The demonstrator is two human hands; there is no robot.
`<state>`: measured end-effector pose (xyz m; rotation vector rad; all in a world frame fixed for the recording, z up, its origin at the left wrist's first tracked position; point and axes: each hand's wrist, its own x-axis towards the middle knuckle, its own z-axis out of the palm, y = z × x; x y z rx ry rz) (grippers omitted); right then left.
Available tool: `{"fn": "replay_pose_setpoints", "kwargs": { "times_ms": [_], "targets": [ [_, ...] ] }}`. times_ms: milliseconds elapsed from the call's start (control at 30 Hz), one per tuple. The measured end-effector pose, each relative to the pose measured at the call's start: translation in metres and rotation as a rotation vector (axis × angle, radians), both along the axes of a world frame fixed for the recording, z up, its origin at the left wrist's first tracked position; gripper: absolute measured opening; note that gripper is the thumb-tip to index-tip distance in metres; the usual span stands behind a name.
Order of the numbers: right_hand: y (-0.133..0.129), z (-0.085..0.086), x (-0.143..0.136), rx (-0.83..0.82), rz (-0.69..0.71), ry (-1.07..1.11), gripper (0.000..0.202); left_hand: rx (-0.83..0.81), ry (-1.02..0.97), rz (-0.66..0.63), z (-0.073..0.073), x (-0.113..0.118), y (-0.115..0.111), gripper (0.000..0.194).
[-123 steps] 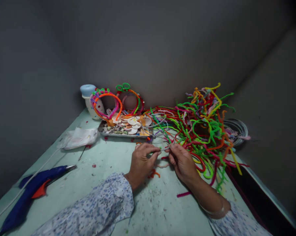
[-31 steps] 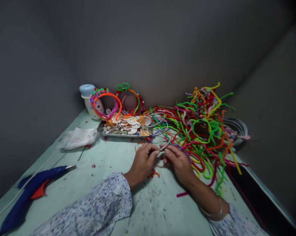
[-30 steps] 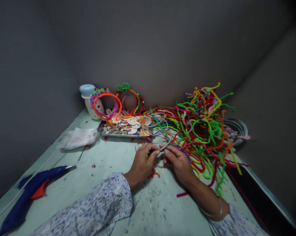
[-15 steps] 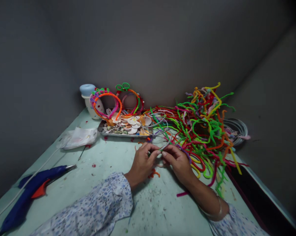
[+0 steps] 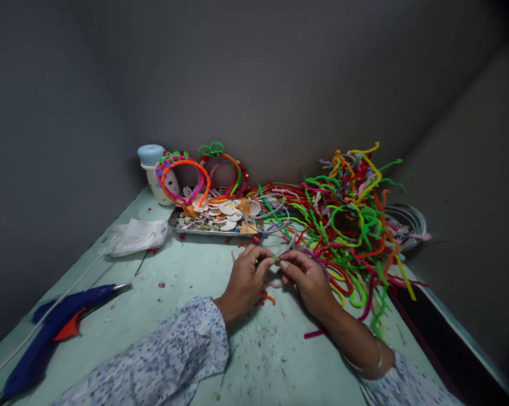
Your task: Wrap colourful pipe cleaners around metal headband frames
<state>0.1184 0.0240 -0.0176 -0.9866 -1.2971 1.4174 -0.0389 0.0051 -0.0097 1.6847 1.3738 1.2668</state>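
My left hand (image 5: 244, 277) and my right hand (image 5: 310, 282) meet above the middle of the table, thumbs and forefingers pinched. Between their tips shows a short bit of green pipe cleaner (image 5: 277, 260), gripped from both sides. Thin silvery wire (image 5: 291, 241) rises just behind the fingertips and curves into loops over the tray's right end; whether it runs into the pinch is hidden. Small orange pipe cleaner pieces (image 5: 268, 299) lie on the table below the hands.
A metal tray (image 5: 212, 231) holds shells, with pipe-cleaner headbands (image 5: 185, 162) behind, by a lidded bottle (image 5: 159, 180). Tangled pipe cleaners (image 5: 351, 225) and a wire coil (image 5: 412, 223) fill the right. A blue glue gun (image 5: 47, 332) and plastic bag (image 5: 138, 235) lie left.
The fingertips have shifted slightly, and more of the green pipe cleaner shows between them. Everything else on the table stays in place.
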Motion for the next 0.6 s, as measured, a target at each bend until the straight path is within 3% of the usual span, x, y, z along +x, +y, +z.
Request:
{"fn": "replay_pose_setpoints", "kwargs": {
  "times_ms": [200, 433, 600],
  "targets": [
    [0.003, -0.009, 0.0, -0.005, -0.086, 0.175, 0.025, -0.005, 0.068, -0.042, -0.001, 0.0, 0.001, 0.014],
    [0.008, -0.012, 0.002, -0.018, -0.136, 0.074, 0.026, 0.021, 0.202, -0.145, 0.003, 0.0, -0.001, 0.02],
    [0.007, -0.011, 0.003, -0.012, -0.124, 0.043, 0.028, 0.007, 0.193, -0.193, 0.002, -0.002, 0.0, 0.02]
  ]
}}
